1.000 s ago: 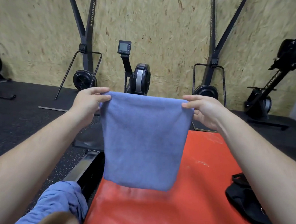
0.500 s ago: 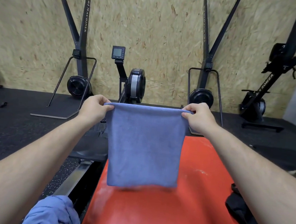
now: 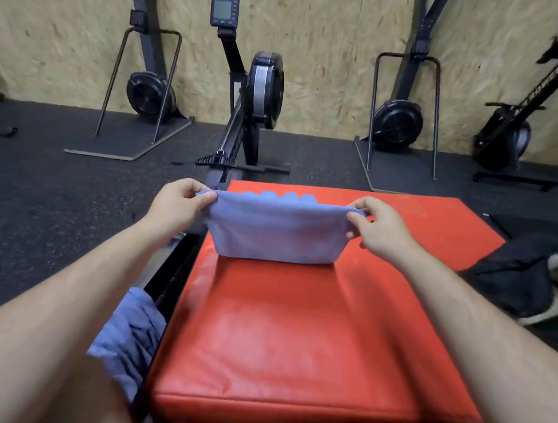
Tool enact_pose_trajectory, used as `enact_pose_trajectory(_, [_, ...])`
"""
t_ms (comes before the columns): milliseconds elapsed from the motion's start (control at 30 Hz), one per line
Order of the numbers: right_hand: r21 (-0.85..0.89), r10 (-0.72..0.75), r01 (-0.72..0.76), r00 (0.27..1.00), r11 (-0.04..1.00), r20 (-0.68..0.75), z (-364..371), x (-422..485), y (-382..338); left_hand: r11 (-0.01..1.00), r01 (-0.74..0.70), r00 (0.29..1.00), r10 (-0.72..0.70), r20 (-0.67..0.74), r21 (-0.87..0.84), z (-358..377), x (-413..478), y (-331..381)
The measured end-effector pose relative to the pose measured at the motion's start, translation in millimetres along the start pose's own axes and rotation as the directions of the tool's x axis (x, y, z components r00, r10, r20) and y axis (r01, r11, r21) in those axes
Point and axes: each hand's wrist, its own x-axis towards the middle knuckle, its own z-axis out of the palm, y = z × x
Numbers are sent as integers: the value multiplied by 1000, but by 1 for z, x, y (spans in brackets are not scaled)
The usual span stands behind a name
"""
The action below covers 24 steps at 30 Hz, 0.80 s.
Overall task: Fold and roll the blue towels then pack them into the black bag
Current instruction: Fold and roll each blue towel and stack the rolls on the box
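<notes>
A folded blue towel (image 3: 277, 231) hangs between my two hands, its lower edge touching the top of the red padded box (image 3: 309, 335). My left hand (image 3: 176, 205) pinches its upper left corner and my right hand (image 3: 377, 230) pinches its upper right corner. More blue towel cloth (image 3: 130, 333) lies bunched by my left forearm, beside the box. The black bag (image 3: 515, 274) lies on the floor to the right of the box, partly open.
A rowing machine (image 3: 247, 104) stands straight ahead, its rail running down along the box's left side. Two ski machines (image 3: 149, 91) and another black machine (image 3: 506, 135) stand against the chipboard wall. Dark rubber floor surrounds the box.
My hands have lowered the towel from chest height down onto the red box; its lower edge now rests on the box and the hanging part looks shorter.
</notes>
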Motion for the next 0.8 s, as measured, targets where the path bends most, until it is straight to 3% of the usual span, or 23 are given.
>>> enact_pose_trajectory(133, [-34,24,-22,998,999,54,29,-36,39,997,78,994,-80,81,27,21,-40,-50])
enact_pose_trajectory(333, [-6,79,-79,987,997,139,45,-71,80,989,38,977,-66,202,141,28,-66,-76])
enact_pose_trajectory(700, [-46,98,-88,943,995,318,38,-90,98,983,179,917,-178,357,32,28,-88,-97])
enact_pose_trajectory(800, [12,145,-159,926,987,348,35,-93,91,970,244,898,-232,374,15,30,-91,-87])
